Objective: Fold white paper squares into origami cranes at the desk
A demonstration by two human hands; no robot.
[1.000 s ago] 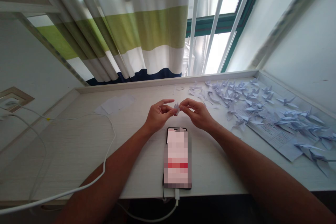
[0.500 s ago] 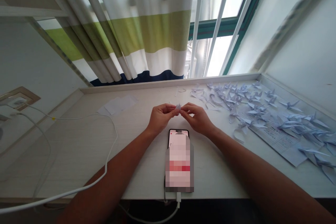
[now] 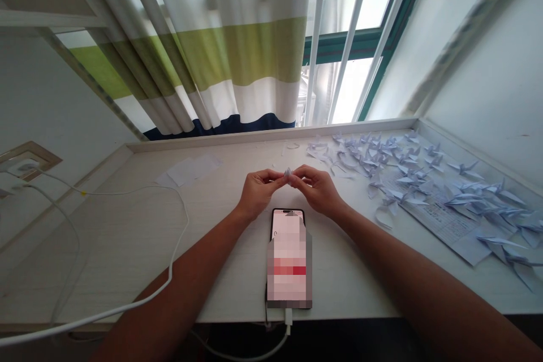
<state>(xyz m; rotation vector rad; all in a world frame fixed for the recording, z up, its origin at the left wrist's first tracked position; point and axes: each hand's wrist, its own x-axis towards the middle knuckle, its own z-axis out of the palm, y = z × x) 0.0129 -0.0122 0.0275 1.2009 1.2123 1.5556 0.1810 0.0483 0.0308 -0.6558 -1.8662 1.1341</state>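
A small folded piece of white paper (image 3: 288, 172) is held up between my two hands, above the middle of the desk. My left hand (image 3: 259, 189) pinches it from the left with thumb and fingers. From the right, my right hand (image 3: 316, 185) pinches the same paper, the fingertips of both hands almost meeting. Most of the paper is hidden by the fingers; only a pointed tip shows. Just below the hands lies a phone (image 3: 289, 260) with a lit screen, partly blurred out, and a charging plug in its lower end.
Many folded paper cranes (image 3: 407, 175) cover the right side of the desk (image 3: 229, 271), some on a printed sheet (image 3: 445, 232). Flat paper pieces (image 3: 189, 171) lie at the back left. A white cable (image 3: 180, 237) loops over my left forearm. A curtain (image 3: 237, 45) hangs behind.
The paper's tip shows slightly less above the fingers than before. Both hands keep their pinch in nearly the same place, and the view has shifted a little.
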